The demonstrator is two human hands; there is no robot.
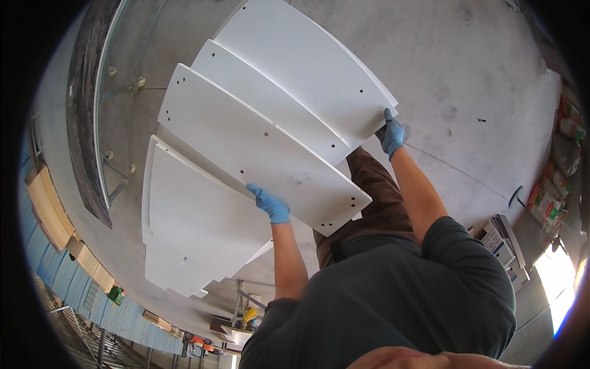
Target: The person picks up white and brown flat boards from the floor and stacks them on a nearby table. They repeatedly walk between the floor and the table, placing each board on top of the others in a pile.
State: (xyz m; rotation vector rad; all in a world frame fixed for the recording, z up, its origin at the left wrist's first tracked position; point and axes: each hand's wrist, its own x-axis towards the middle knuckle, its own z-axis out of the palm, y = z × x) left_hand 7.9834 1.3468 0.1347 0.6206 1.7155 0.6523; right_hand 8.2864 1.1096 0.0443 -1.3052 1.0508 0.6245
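Observation:
Several white flat panels with small drilled holes lie overlapping in front of me, fanned out and tilted. My left hand (270,205), in a blue glove, grips the left edge of the nearest drilled panel (270,160), with its thumb along the edge and its fingers hidden below. At the right corner of the far white panel (307,52), my gloved right hand (391,136) holds on, thumb on top and fingers underneath. A narrower white panel (264,92) shows between these two. To the left of my left hand is another stack of white panels (196,215).
A long dark board (86,117) lies along a metal frame on casters (126,123) at the left. Wooden boards (49,206) are farther left. Cartons (501,246) and colourful bags (547,203) stand at the right on the grey concrete floor (467,67).

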